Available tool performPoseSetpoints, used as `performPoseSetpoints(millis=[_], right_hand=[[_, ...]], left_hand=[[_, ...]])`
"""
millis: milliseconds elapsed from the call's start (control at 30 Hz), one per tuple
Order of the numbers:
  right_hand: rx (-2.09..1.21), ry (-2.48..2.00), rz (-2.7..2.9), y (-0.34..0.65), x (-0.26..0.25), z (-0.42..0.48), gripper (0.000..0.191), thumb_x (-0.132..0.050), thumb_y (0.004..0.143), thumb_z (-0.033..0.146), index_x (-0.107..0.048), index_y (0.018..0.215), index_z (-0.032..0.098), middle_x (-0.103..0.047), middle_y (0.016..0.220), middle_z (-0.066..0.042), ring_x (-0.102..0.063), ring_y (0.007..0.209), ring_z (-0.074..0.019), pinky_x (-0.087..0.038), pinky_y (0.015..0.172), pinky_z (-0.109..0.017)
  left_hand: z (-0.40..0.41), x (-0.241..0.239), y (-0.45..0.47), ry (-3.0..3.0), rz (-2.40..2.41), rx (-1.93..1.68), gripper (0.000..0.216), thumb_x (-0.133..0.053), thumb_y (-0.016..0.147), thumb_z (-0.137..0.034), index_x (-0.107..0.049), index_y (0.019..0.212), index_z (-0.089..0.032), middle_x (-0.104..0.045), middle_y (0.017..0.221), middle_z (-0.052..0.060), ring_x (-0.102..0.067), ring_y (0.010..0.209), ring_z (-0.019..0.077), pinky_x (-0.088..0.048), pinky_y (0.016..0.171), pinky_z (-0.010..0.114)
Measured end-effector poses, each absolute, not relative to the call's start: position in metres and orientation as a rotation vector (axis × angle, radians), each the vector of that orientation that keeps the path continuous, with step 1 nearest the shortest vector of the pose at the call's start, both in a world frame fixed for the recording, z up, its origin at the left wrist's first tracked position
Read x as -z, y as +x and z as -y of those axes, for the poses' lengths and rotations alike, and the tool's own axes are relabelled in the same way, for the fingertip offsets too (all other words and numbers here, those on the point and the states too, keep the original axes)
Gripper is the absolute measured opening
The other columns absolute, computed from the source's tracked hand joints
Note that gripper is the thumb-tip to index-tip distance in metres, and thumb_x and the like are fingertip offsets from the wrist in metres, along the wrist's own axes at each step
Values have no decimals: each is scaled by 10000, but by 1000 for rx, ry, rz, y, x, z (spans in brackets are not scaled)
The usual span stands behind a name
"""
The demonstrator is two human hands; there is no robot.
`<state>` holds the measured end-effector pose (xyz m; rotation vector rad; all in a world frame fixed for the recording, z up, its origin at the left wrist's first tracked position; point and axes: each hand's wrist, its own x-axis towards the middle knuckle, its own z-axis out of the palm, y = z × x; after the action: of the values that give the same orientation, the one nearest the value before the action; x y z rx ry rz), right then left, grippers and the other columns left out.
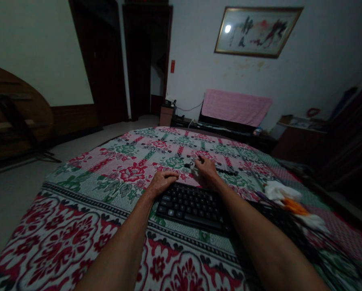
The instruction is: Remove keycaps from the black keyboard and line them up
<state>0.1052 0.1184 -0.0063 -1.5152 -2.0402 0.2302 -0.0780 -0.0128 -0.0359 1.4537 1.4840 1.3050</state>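
Observation:
A black keyboard (189, 205) lies on the flowered bed cover, below my two hands. My left hand (162, 182) is at its far left corner, with the fingers bent over the edge. Just beyond the far edge, my right hand (207, 169) is closed in a pinch. A small dark piece (200, 159) shows at its fingertips, too small to make out fully. Several small black pieces (227, 172), which look like keycaps, lie in a row to the right of that hand. More dark bits (187, 165) are on its left. My right forearm hides the keyboard's right part.
Black cables (290, 226) are heaped at the right, beside a white and orange bundle (293, 204). The patterned cover (132, 173) spreads across the wide surface. Beyond stand a low unit with a pink towel (235, 107) and a folded round table (13, 117) at the left.

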Motion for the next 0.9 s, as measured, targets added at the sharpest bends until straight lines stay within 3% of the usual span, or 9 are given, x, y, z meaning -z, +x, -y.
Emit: performPoseSetpoints(millis=[233,400,600,900], right_hand=[[-628,-1384,1736,128,-20,-98,435,-276,807,375,-642,850,145,-636,714,-50,-571,664,-168,-421,616,-246],[-741,-1226,1767,131,-17,-60,396,-335,799,443,-610,853,163,-566,608,-16,-536,580,-149,-415,550,-236],[-1169,-1037,1664,119,-12,-27,312,-472,743,453,-518,822,154,-552,638,4,-524,553,-108,-435,543,-216],[-1120,-825,2005,107,0,-20,209,-500,746,339,-568,834,162,-548,655,23,-512,592,-104,-412,594,-219]], left_hand=[[12,39,-79,1408,-1538,-1416,242,-570,657,-287,-712,829,-193,-709,895,28,-627,881,194,-455,846,306],[10,42,-83,1407,-1700,-1473,245,-565,639,-269,-715,822,-207,-709,869,26,-625,888,203,-452,849,315],[16,38,-89,1472,-1696,-1321,255,-567,636,-272,-718,828,-198,-711,837,31,-632,844,203,-464,811,306],[17,37,-90,1512,-1664,-1243,287,-548,647,-258,-713,863,-167,-709,854,38,-630,828,198,-472,757,280]])
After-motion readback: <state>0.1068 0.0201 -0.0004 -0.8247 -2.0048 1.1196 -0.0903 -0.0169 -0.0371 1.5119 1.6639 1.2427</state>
